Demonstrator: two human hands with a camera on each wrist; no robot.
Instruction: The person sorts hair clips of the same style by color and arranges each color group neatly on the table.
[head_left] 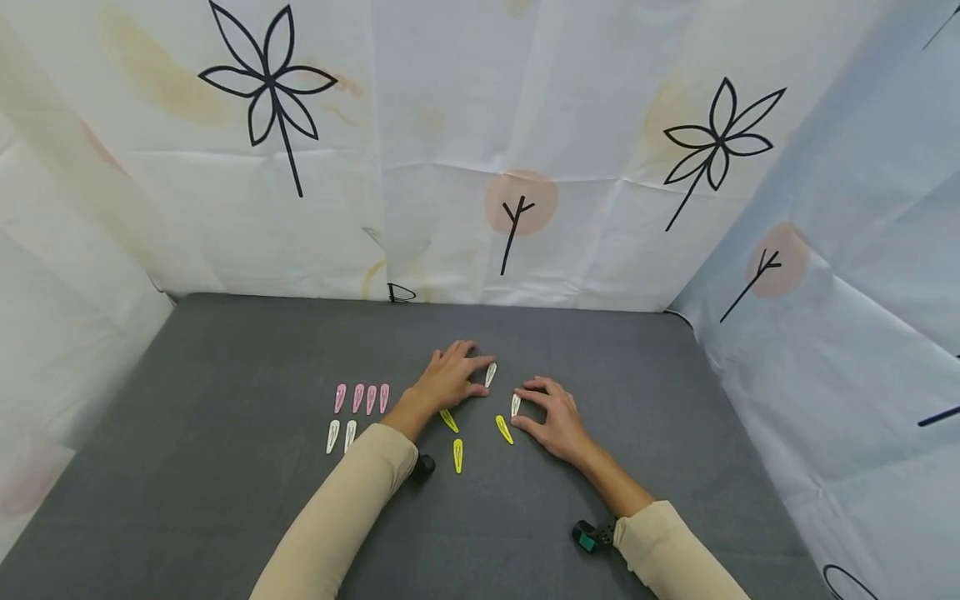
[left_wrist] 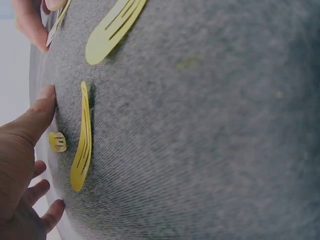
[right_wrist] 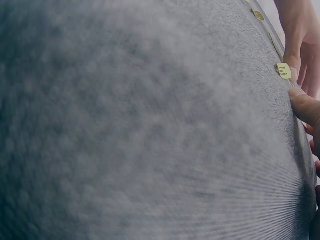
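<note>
In the head view my left hand [head_left: 444,380] spans a slim white hair clip [head_left: 491,374], index fingertip at its upper end and thumb by its lower end. My right hand [head_left: 561,423] pinches another white hair clip [head_left: 515,406] end to end between thumb and index finger, close over the table. Yellow hair clips lie around the hands: one [head_left: 449,421] just below the left palm, one [head_left: 458,457] nearer me, one [head_left: 504,429] left of the right thumb. The left wrist view shows a yellow clip [left_wrist: 82,145] beside the left thumb; the left hand's white clip is hidden there.
On the left, several pink hair clips [head_left: 358,398] lie in a row, with two white clips [head_left: 333,437] below them, one partly behind the left sleeve. The dark grey table [head_left: 225,500] meets patterned white fabric [head_left: 435,208] at its back and sides.
</note>
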